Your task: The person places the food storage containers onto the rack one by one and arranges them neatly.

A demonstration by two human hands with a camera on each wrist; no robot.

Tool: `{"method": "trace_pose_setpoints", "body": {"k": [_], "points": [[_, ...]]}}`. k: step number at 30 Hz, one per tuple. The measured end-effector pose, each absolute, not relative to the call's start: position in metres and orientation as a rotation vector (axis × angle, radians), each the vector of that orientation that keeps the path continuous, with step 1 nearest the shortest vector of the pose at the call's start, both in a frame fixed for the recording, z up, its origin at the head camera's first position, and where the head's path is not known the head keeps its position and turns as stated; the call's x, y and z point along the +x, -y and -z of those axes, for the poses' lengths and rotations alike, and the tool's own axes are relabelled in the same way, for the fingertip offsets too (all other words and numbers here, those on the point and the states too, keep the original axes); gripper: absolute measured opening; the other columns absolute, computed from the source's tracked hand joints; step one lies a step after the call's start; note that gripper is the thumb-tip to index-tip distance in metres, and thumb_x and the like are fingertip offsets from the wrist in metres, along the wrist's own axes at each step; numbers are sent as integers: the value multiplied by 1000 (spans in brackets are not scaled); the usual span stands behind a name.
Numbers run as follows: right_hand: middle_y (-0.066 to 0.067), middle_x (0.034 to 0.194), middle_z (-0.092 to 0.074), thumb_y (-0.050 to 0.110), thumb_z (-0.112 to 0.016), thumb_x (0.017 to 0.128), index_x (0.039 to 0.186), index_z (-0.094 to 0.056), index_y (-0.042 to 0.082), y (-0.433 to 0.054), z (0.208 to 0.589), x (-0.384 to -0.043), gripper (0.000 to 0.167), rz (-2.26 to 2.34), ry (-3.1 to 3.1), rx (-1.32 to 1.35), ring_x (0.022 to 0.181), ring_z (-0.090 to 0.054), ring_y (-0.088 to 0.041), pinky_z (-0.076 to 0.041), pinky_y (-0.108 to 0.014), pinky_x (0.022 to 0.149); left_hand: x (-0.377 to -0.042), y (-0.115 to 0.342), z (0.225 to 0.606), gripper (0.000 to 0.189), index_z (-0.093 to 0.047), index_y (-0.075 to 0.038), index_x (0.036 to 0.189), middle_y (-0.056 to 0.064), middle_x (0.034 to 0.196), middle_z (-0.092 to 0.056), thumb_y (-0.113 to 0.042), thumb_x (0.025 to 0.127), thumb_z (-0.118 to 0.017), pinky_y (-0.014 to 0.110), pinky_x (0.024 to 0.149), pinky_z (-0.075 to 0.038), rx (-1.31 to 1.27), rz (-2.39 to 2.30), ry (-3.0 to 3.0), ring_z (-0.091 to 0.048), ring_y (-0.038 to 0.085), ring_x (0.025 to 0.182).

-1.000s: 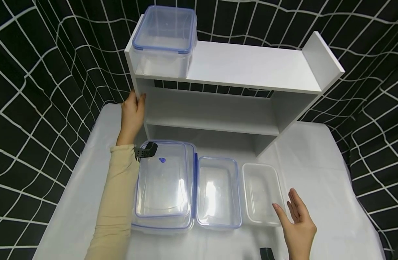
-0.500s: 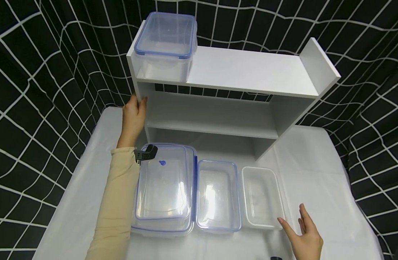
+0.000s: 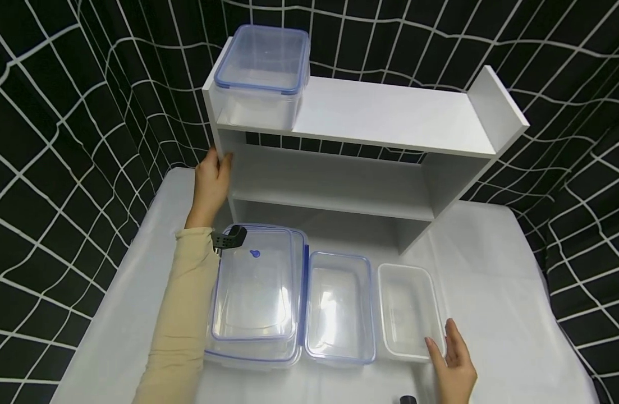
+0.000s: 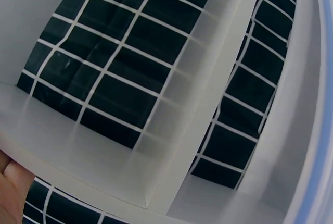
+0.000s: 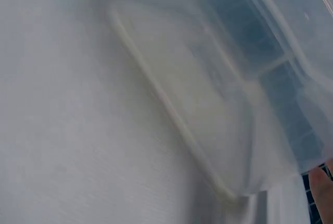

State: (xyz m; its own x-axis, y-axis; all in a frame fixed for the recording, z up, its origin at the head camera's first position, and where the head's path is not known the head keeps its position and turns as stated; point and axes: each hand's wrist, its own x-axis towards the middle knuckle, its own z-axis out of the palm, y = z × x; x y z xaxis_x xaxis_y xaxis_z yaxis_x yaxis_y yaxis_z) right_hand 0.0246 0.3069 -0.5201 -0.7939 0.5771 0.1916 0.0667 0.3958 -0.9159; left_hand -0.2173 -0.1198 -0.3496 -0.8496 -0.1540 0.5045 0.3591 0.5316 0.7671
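Note:
In the head view my left hand (image 3: 210, 185) grips the left side panel of a white shelf unit (image 3: 390, 115), with the thumb on the inner side. The left wrist view shows part of that hand (image 4: 13, 193) at the panel's edge. My right hand (image 3: 455, 367) is at the near right corner of a small clear lidless container (image 3: 410, 311). Its thumb and fingers are spread and fairly straight; whether they touch the rim I cannot tell. The right wrist view is blurred, with a clear container (image 5: 192, 88) and a fingertip (image 5: 321, 193) at lower right.
A blue-rimmed lidded container (image 3: 261, 78) stands on the shelf's top left. Before the shelf, on the white-covered table (image 3: 491, 269), lie a large blue-rimmed container (image 3: 256, 297) and a medium open one (image 3: 339, 306). Dark cloth with a white grid (image 3: 51, 168) surrounds the table.
My right hand first shifted right and nearer, away from the small container, then moved back left to its corner. The left hand keeps its grip on the shelf panel.

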Motion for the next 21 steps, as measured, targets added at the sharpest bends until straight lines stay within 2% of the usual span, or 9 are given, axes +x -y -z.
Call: {"method": "trace_pose_setpoints", "body": {"k": [6,10,13,17,21], "points": [[-16,136,-48,-15,-64,81,132,-46,-10,-304,522,21,55,-1670,1947,-469,125,-46,-9,-37,-12,92,-217,120,348,20,-53,11,99,10,65,-42,-9,98,-48,37,57,-32,-158,1305,2248,-42,28,61],[-12,135,-51,-7,-66,83,132,-49,-6,-303,522,23,51,-1610,2026,-541,122,-48,-7,-40,-9,87,-219,120,349,22,-53,11,104,17,69,-48,-9,98,-48,42,61,-37,-188,1315,2242,-46,31,65],[-11,135,-50,3,-68,86,132,-51,-1,-303,519,24,50,-1555,2107,-608,121,-49,-9,-40,-8,83,-219,120,350,23,-54,11,107,26,82,-58,-9,98,-48,48,68,-42,-178,1331,2233,-52,35,73],[-12,136,-49,8,-68,87,134,-51,1,-303,514,24,50,-1552,2154,-624,122,-49,-14,-40,-7,83,-217,121,350,24,-54,11,109,29,92,-61,-8,97,-49,51,73,-43,-145,1352,2222,-55,36,79],[-13,136,-49,8,-67,88,133,-51,0,-303,514,24,49,-1554,2160,-642,122,-49,-12,-40,-7,83,-216,120,350,24,-54,12,107,27,83,-58,-9,97,-49,48,68,-41,-157,1342,2232,-51,35,73]]}}
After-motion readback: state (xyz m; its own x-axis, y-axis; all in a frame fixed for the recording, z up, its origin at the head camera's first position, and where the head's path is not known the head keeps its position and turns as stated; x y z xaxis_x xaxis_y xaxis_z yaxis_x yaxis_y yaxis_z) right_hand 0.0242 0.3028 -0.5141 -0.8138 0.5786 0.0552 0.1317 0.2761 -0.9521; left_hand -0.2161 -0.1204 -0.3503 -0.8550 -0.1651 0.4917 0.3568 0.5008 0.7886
